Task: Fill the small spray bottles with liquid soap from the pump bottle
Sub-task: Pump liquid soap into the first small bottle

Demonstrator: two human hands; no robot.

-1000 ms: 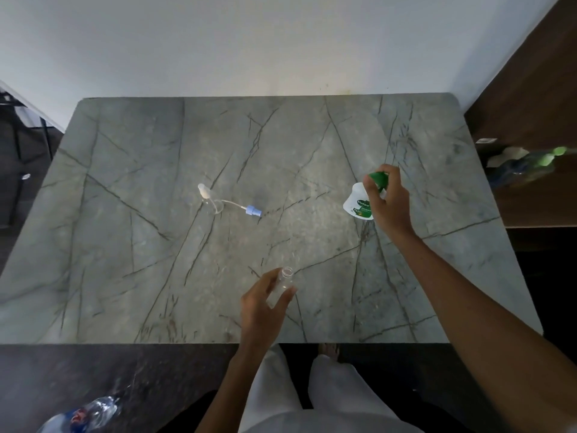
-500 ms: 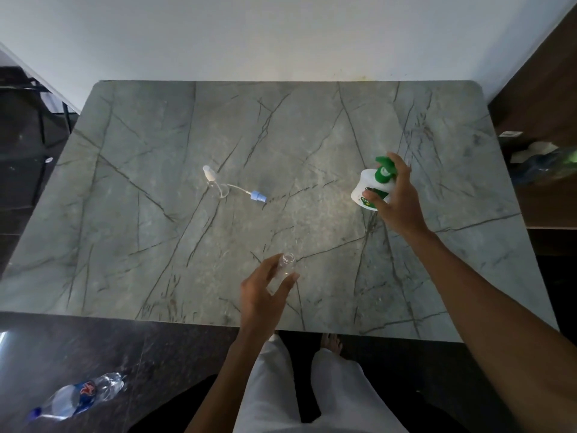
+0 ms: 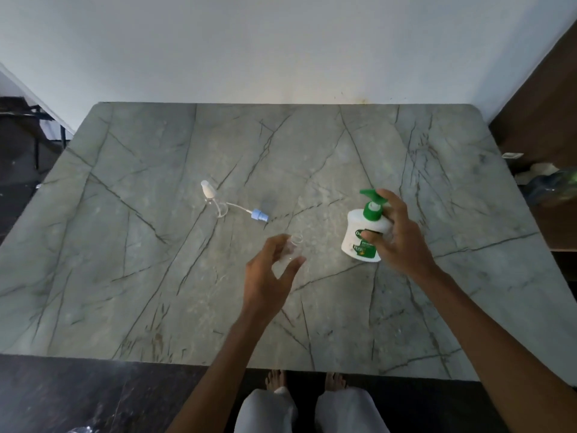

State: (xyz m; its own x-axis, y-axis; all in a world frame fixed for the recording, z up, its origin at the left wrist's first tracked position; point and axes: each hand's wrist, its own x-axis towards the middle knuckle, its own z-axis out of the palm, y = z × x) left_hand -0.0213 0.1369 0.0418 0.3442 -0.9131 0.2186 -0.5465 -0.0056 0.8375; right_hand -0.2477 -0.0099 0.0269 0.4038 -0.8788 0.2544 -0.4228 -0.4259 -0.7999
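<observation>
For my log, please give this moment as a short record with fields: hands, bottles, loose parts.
left hand: holds small clear bottle, neck open
right hand: grips pump bottle, white with green pump
spray head: blue, with tube, lies loose on table
capped bottle: white cap, near the tube's end

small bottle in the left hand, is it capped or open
Open. The small bottle in the left hand shows a bare round mouth, and a blue sprayer lies apart on the table.
</observation>
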